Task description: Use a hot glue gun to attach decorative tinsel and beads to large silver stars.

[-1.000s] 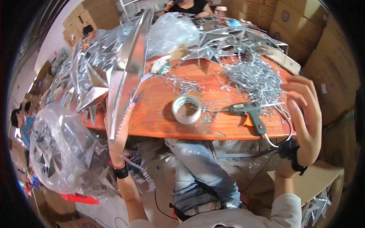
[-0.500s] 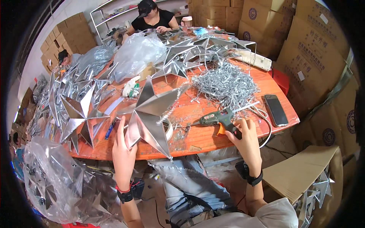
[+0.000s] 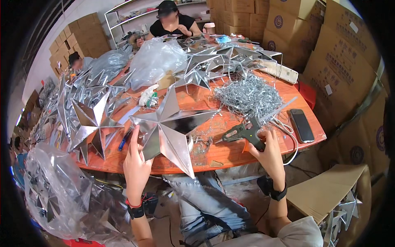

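My left hand point(image 3: 138, 175) grips a large silver five-pointed star point(image 3: 175, 142) by its lower left, above the table's near edge. Its shiny front faces up toward me, one point hanging over the edge. My right hand point(image 3: 272, 158) has its fingers wrapped round the handle of a dark green glue gun point(image 3: 240, 132) with an orange trigger. The gun's nozzle points left, toward the star. A white glue stick point(image 3: 279, 110) sticks out from its back end. Just beyond the gun lies a heap of silver tinsel trim point(image 3: 247, 95).
More silver stars point(image 3: 88, 125) pile up at the left of the orange table point(image 3: 214, 153). A phone point(image 3: 301, 125) and a white power strip point(image 3: 276, 71) lie on the right. Clear plastic bags point(image 3: 158, 61) sit farther back, near a seated co-worker point(image 3: 173, 24). Cardboard boxes point(image 3: 341, 53) stack up at the right.
The star has turned so its front shows flatter and its tinsel-edged point no longer stands up. The glue gun has shifted slightly right, with my right hand closed more round its handle.
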`<state>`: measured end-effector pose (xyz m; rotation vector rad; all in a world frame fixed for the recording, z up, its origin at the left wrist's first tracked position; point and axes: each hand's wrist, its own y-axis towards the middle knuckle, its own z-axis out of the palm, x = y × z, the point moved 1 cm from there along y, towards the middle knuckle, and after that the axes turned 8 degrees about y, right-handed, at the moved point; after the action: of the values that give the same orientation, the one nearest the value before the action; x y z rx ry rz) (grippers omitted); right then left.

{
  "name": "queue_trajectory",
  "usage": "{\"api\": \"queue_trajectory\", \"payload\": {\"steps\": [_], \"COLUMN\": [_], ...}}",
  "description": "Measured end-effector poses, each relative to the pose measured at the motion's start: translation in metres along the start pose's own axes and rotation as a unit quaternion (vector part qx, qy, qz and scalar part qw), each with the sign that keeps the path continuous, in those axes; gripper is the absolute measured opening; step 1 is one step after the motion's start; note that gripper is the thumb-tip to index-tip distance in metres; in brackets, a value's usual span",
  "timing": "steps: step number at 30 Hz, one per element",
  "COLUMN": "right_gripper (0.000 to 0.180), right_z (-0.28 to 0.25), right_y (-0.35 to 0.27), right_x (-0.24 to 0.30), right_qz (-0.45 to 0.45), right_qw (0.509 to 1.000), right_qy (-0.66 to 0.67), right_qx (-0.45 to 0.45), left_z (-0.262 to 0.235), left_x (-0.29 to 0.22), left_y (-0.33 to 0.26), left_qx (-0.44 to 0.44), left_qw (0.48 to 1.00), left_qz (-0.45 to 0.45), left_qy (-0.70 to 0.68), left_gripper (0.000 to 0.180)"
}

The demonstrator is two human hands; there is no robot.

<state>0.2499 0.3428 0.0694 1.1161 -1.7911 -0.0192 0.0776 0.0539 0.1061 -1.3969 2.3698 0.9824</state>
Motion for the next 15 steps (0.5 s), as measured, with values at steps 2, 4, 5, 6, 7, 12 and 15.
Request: {"api": "queue_trajectory", "payload": {"steps": [2,4,5,6,7,12,15], "right_gripper": [0.040,0.041,0.047,0.052,0.053,0.021,0.009], "right_z": [-0.010,-0.020,-0.025,-0.029,-0.031,-0.029,-0.025], "right_y": [-0.002,-0.004,-0.006,-0.006,-0.008,-0.007,-0.005], "right_x": [0.006,0.014,0.016,0.016,0.017,0.027,0.028], "right_qz": [-0.011,0.017,0.028,-0.028,0.005,0.035,0.048], "right_qw": [0.999,0.993,0.995,0.997,0.993,0.962,0.959], "right_qy": [0.043,0.117,0.092,0.073,0.114,0.260,0.260], "right_qx": [0.017,0.025,0.024,-0.012,-0.030,-0.073,-0.097], "left_z": [-0.002,0.000,0.000,-0.001,0.003,0.005,0.013], "left_x": [0.001,0.014,0.018,0.019,0.021,0.026,0.036], "left_y": [0.003,0.008,0.009,0.011,0.012,0.023,0.032], "left_qx": [0.025,0.011,0.004,0.001,0.004,0.081,0.087], "left_qw": [0.999,1.000,0.999,0.999,0.999,0.994,0.989], "left_qz": [-0.029,0.011,0.030,0.040,0.048,0.071,0.118], "left_qy": [-0.018,0.018,0.036,0.027,0.016,0.010,0.012], "left_gripper": [0.090,0.083,0.082,0.082,0.083,0.093,0.095]}}
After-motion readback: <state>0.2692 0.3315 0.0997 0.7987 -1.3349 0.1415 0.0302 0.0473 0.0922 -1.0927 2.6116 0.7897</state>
